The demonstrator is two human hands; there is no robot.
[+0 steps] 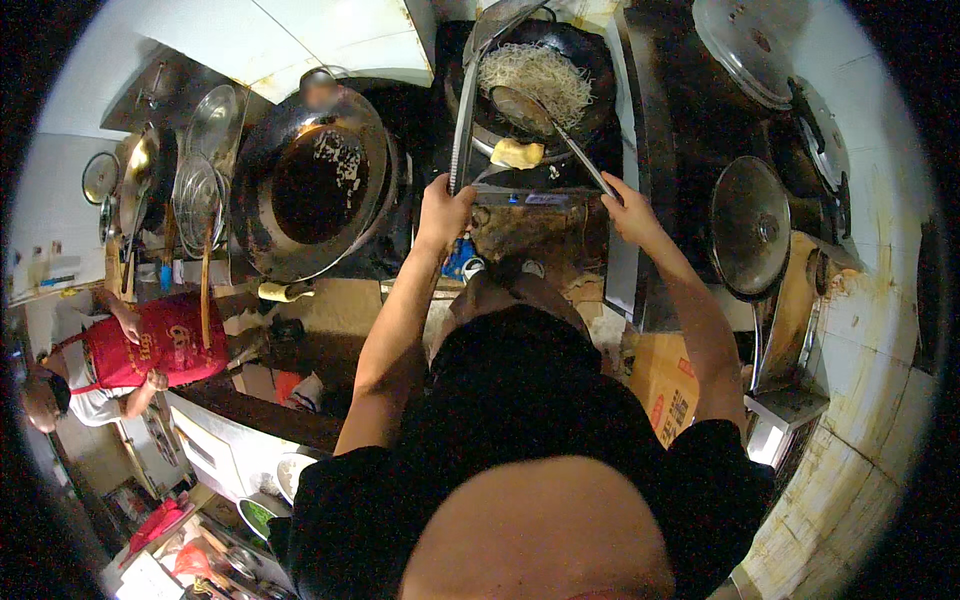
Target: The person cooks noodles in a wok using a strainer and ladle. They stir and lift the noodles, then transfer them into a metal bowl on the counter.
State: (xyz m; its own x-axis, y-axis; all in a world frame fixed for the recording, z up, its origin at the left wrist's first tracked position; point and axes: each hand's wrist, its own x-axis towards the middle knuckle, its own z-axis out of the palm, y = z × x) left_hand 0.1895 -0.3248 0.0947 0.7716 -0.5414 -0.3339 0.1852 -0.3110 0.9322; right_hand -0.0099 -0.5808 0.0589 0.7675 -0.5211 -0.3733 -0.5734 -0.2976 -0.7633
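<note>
Pale noodles or thin strips [536,75] fill a dark wok [596,56] on the stove ahead of me. My left hand [448,210] grips the ridged handle of a long metal strainer [480,41], whose mesh end reaches over the wok's far left rim. The long handle of a metal ladle [525,112] is in my right hand [628,210]; its round bowl rests against the near edge of the noodles. A folded yellow cloth [517,154] lies at the wok's near rim, between my hands.
Left stands a larger wok [319,191] with dark contents and white bits. Glass lids [202,195] hang beyond it. A person in a red apron [161,337] is at the far left. On the right are a round metal lid [750,225] and a cardboard box [664,382].
</note>
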